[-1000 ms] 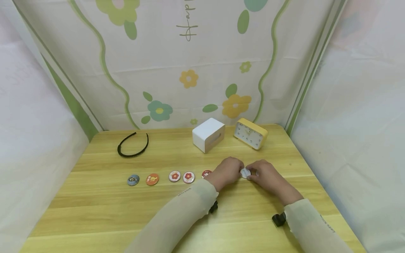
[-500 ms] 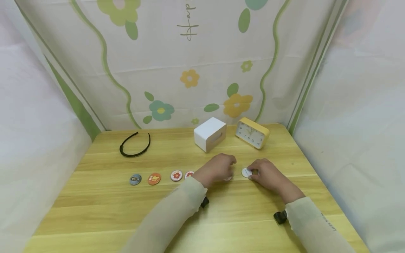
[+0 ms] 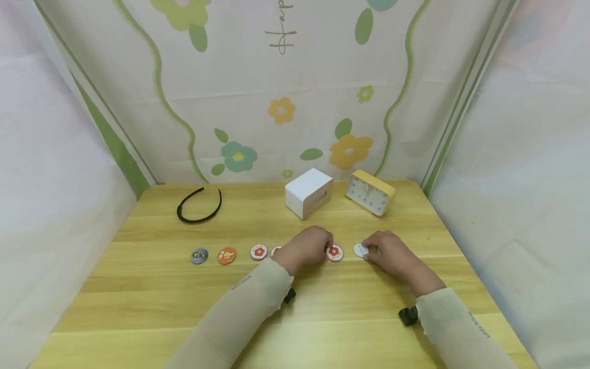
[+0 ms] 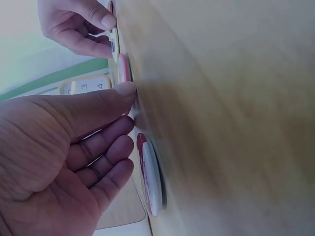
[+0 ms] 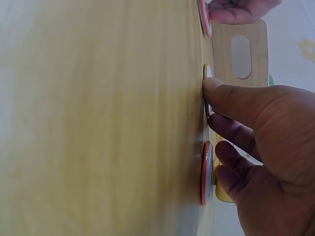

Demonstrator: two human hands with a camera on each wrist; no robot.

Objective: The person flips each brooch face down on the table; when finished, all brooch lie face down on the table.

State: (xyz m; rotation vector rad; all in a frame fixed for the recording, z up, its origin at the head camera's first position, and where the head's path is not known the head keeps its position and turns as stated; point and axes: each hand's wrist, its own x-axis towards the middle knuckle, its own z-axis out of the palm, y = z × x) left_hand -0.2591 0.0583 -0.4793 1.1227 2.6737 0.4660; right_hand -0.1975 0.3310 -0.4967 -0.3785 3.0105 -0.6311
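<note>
Several round button badges lie in a row across the wooden table. My left hand (image 3: 306,247) holds the left edge of a white badge with a red flower (image 3: 335,252) between thumb and fingers. To its right, my right hand (image 3: 391,254) pinches a plain whitish badge (image 3: 360,250) by its right edge. In the left wrist view, a red-and-white badge (image 4: 150,177) lies beside my left hand; the head view hides it under that hand. The right wrist view has a red-edged badge (image 5: 206,173) beside my right fingers, hidden from the head view.
Farther left are a blue badge (image 3: 199,255), an orange badge (image 3: 227,255) and a red-flower badge (image 3: 259,251), with another partly covered by my left hand. Behind stand a black headband (image 3: 199,220), a white box (image 3: 308,189) and a yellow clock (image 3: 371,192).
My left hand has come away leftward from the whitish badge to the red-flower badge, which has shifted slightly away from me. My right hand has stayed at the whitish badge.
</note>
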